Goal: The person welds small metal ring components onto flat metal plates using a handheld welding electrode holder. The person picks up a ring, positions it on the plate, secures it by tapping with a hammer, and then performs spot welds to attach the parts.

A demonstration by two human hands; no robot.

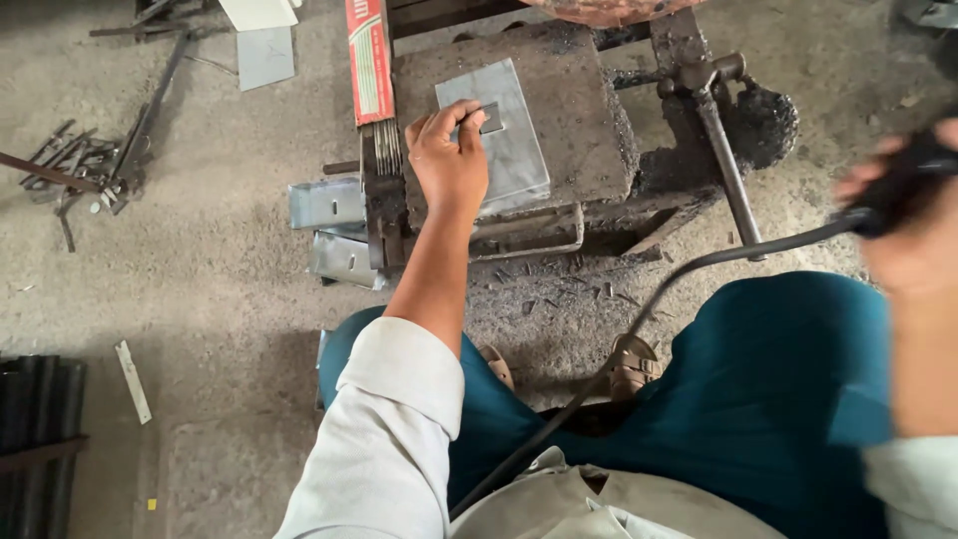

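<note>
Grey flat steel plate lies on the rusty block, pinched by left hand; blurred right hand grips black cabled holder, no weld visible.

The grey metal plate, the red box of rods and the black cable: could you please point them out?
grey metal plate (514,150): head view, its flat face.
red box of rods (369,60): head view, its side.
black cable (699,262): head view, mid-length.
</note>
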